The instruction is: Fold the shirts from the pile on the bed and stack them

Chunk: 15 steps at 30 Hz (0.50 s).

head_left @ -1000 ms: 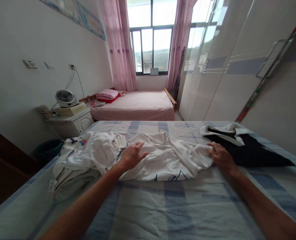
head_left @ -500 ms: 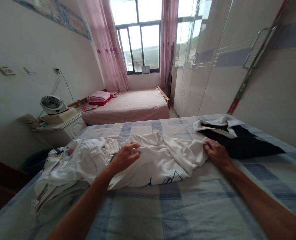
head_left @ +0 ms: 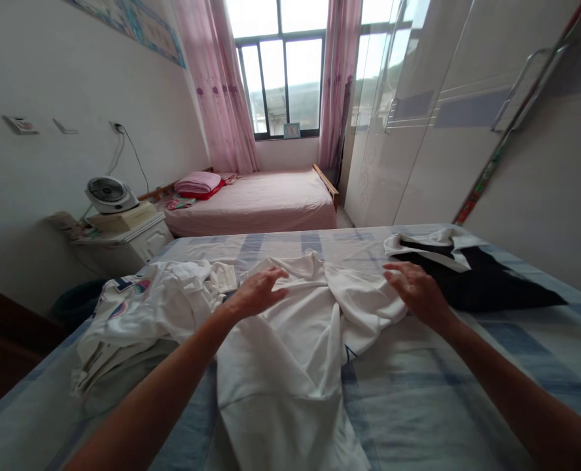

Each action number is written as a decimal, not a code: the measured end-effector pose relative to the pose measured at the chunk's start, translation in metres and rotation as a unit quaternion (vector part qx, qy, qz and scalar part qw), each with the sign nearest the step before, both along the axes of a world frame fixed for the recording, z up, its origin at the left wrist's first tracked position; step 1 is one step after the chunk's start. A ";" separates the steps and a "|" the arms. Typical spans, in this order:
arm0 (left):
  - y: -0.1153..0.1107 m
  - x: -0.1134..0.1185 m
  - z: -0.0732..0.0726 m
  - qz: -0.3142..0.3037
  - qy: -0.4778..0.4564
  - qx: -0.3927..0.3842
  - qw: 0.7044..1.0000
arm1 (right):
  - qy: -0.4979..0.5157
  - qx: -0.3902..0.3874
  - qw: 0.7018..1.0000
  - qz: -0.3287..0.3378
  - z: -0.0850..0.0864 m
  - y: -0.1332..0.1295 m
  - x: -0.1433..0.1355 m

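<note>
A white shirt (head_left: 290, 340) lies partly spread on the bed, one part reaching toward me and a crumpled part with a dark blue print to the right. My left hand (head_left: 258, 291) hovers over its left side, fingers apart and holding nothing. Over the right end of the shirt is my right hand (head_left: 418, 288), its fingers spread and nothing in them. To the left sits a heap of white clothes (head_left: 158, 301) with coloured prints. A black and white garment (head_left: 487, 275) lies beyond my right hand.
The clothes rest on a bed with a blue and white checked sheet (head_left: 418, 405). Behind it stands a second bed with a pink sheet (head_left: 281, 203). A small fan (head_left: 108, 194) sits on a cabinet (head_left: 123, 245) at the left. Tall white wardrobes (head_left: 432, 157) line the right side.
Both hands have let go of the white shirt and opened. The shirt's left part now falls toward me over the bed. The view has shifted slightly.
</note>
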<state>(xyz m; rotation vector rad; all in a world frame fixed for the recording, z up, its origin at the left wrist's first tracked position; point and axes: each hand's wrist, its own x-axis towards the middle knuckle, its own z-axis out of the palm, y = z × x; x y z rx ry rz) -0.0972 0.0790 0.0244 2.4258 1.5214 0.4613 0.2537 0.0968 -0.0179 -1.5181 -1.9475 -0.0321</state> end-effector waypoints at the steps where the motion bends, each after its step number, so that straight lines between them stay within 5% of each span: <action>1: 0.017 -0.004 -0.009 0.044 0.043 0.027 0.998 | -0.030 -0.019 0.999 0.031 0.001 0.000 -0.012; 4: 0.058 -0.013 -0.028 0.128 0.110 0.041 0.985 | -0.103 -0.072 0.990 0.060 -0.007 0.003 -0.044; 8: 0.080 -0.012 -0.043 0.167 0.125 0.031 0.977 | -0.084 -0.108 0.989 0.058 -0.015 0.007 -0.057; 12: 0.081 -0.011 -0.049 0.182 0.133 0.042 0.973 | 0.055 -0.085 0.991 0.092 0.009 -0.016 -0.028; 15: 0.077 -0.015 -0.046 0.177 0.124 0.064 0.974 | 0.113 -0.195 0.960 0.163 0.034 -0.057 0.011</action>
